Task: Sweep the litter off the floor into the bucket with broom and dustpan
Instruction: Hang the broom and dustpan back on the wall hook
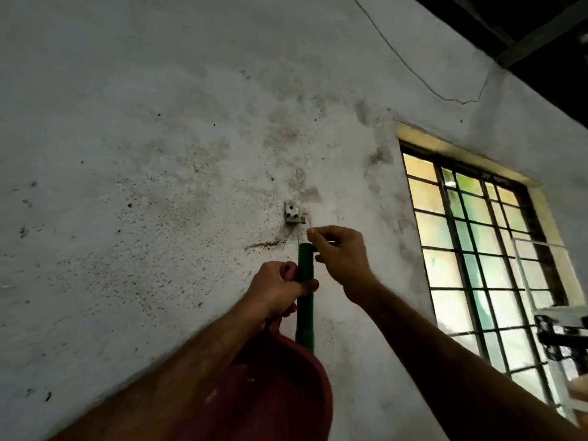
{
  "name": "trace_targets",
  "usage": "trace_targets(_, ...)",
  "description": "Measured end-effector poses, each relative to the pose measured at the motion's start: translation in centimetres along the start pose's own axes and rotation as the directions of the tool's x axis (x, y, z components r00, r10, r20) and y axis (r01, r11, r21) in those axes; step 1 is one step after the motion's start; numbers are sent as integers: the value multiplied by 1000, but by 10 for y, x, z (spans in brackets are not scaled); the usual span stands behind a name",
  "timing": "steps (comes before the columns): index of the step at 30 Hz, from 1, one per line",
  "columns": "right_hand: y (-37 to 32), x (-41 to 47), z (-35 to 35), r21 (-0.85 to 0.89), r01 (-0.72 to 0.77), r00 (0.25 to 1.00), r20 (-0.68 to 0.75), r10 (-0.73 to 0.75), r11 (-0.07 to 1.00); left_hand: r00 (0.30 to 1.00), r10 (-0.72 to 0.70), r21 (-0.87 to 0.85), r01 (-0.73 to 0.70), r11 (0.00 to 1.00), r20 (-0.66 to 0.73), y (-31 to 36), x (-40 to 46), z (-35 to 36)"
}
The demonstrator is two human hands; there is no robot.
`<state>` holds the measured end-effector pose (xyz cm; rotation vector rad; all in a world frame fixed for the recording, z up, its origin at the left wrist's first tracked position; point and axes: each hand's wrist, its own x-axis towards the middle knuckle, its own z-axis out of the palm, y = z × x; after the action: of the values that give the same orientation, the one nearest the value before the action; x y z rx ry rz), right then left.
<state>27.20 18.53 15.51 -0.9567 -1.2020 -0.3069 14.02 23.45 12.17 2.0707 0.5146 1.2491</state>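
Observation:
I am looking up at a stained white wall. My left hand [278, 288] grips the green broom handle [305, 294] together with the handle of the dark red dustpan [273, 393], which hangs below my wrist. The broom handle stands upright against the wall. My right hand [342, 257] is at the top of the broom handle, its fingers pinched on a thin hanging string [309, 225] just below a small metal bracket [292, 213] fixed to the wall. The broom head, the bucket and the floor are out of view.
A barred window [477, 249] fills the right side of the wall. A white object with a dark fitting [560, 332] juts in at the right edge. A thin wire [413, 71] runs across the upper wall. A dark roof beam [541, 33] is at top right.

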Motion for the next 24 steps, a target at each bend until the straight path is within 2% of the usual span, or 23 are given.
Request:
trace_targets(4, 13, 26, 1, 142, -27, 998, 53, 20, 990, 998, -24, 51, 27, 998, -54, 6, 16, 8)
trace_targets(8, 20, 56, 22, 111, -59, 997, -50, 65, 992, 955, 10, 21, -4, 1000, -296, 18, 48, 4)
trace_targets(10, 26, 69, 31, 106, -67, 992, -103, 78, 992, 933, 18, -10, -23, 1000, -360, 28, 67, 0)
trace_targets(16, 45, 88, 26, 164, -114, 982, -128, 136, 980, 914, 30, 64, -5, 998, -404, 50, 107, 1)
trace_targets(24, 69, 72, 21, 220, -131, 987, -57, 147, 966, 924, -68, 41, 90, 995, -376, 52, 117, 12)
